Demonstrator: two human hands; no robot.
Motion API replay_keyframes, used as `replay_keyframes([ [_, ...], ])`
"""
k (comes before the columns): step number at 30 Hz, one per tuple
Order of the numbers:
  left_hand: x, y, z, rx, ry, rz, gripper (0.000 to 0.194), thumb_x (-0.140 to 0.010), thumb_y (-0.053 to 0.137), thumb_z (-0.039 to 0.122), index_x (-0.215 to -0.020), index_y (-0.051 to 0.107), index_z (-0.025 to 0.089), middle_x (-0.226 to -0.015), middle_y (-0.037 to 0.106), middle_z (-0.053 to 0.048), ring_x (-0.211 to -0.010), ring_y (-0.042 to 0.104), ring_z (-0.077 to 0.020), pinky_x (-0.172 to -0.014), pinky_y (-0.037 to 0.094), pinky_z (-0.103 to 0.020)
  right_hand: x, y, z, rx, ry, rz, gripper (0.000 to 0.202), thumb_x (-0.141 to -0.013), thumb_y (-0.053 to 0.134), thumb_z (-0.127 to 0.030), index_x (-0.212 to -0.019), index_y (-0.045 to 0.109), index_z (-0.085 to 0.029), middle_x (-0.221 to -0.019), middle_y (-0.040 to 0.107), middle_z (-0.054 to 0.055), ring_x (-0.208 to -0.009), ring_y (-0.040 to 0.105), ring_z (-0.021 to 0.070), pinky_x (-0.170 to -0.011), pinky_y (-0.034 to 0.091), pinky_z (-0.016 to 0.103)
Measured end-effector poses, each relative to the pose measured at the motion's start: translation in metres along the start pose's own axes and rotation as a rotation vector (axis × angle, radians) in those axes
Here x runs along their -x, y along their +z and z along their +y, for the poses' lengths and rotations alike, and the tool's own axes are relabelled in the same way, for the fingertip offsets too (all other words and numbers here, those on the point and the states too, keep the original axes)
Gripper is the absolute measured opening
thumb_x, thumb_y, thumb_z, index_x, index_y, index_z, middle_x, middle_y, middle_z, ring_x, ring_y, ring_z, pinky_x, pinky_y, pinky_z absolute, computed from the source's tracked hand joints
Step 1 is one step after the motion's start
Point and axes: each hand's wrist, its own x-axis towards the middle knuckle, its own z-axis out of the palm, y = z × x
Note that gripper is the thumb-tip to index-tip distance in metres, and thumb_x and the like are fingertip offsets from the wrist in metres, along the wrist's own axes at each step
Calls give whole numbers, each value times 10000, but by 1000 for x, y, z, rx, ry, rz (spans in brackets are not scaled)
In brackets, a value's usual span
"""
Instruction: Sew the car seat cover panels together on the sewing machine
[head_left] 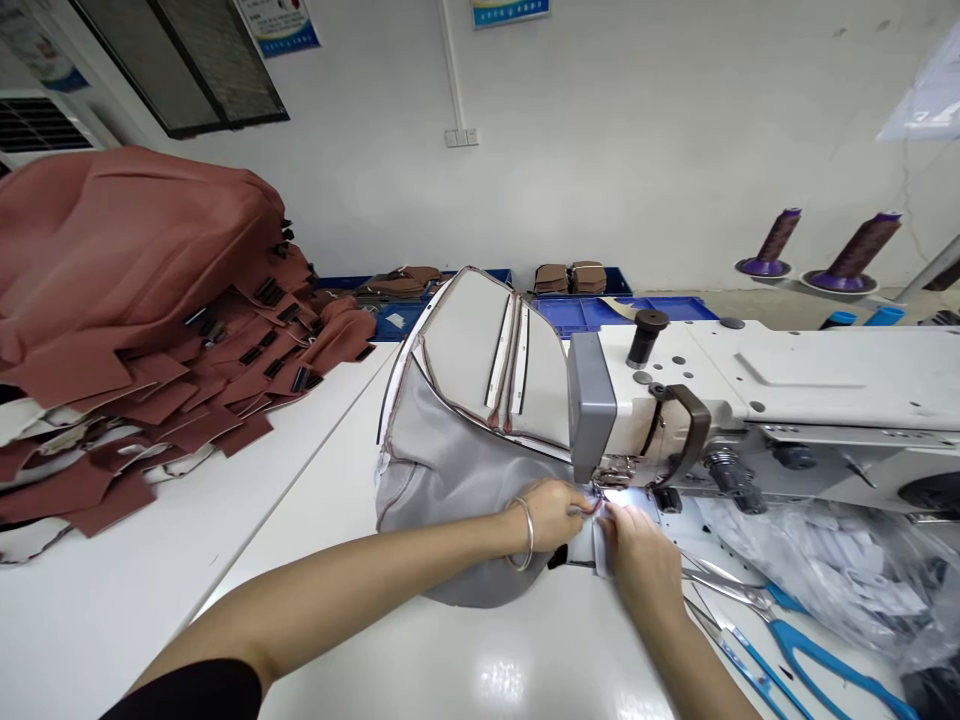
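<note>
Currently: grey fabric cover [457, 460], frame centre — edge at sewing machine [675, 350], pinched in grip of left hand [556, 514] and right hand [641, 550]; step, seemingly seam-feeding — next move needs steady alignment.

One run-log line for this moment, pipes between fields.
left hand: on grey cover | right hand: at its edge | both: by sewing machine | scissors: on table

Counted: one left hand [553, 515]; one right hand [643, 555]; one bangle [531, 535]; one sewing machine [795, 360]; two thread cones [864, 250]; one grey fabric cover [465, 465]; two brown bundles [551, 280]; at least one scissors pair [789, 640].
</note>
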Motion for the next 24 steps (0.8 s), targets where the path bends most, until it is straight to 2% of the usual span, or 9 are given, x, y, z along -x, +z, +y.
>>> replay_keyframes([
  [5,3,-2,5,-90,23,-19,343,-789,497,174,-1090,660,197,-1054,666,-36,-971,594,-185,-879,444,-281,-5,5,3,-67,38,7,170,-909,479,-294,-989,613,-227,-865,621,18,-709,552,168,-548,310,270],
  [10,10,-2,15,-204,29,-40,229,-793,486,178,-923,673,210,-907,659,-22,-895,599,-196,-816,451,-290,-8,2,1,-136,53,1,155,-893,476,-262,-951,614,-224,-844,624,23,-701,562,177,-526,306,269],
  [14,14,9,19,-351,38,-88,204,-811,465,200,-928,631,220,-923,640,-17,-911,593,-186,-801,454,-280,-8,-3,1,-208,50,6,221,-901,392,-236,-989,594,-222,-888,632,28,-723,574,175,-547,346,265],
  [18,16,27,22,-450,28,-132,201,-794,468,220,-932,605,174,-939,635,-64,-865,610,-218,-738,478,-319,-4,-7,1,-279,33,31,299,-916,308,-240,-1119,527,-222,-996,625,27,-811,588,151,-641,411,246],
  [20,16,34,23,-468,30,-121,232,-762,493,204,-963,594,147,-941,633,-80,-864,611,-230,-725,484,-323,0,-9,0,-273,64,56,300,-919,315,-285,-1138,506,-209,-971,623,36,-811,589,159,-647,418,255],
  [22,17,39,24,-461,41,-101,267,-750,499,193,-994,587,128,-950,631,-88,-884,607,-237,-737,487,-330,4,-10,-3,-219,138,86,305,-909,363,-360,-1099,520,-181,-907,617,63,-781,584,199,-588,396,285],
  [24,18,41,24,-445,49,-88,283,-756,489,188,-1012,583,113,-957,629,-94,-896,601,-241,-751,487,-340,8,-10,-6,-150,186,89,286,-896,403,-402,-983,560,-180,-827,600,70,-727,568,227,-516,333,292],
])
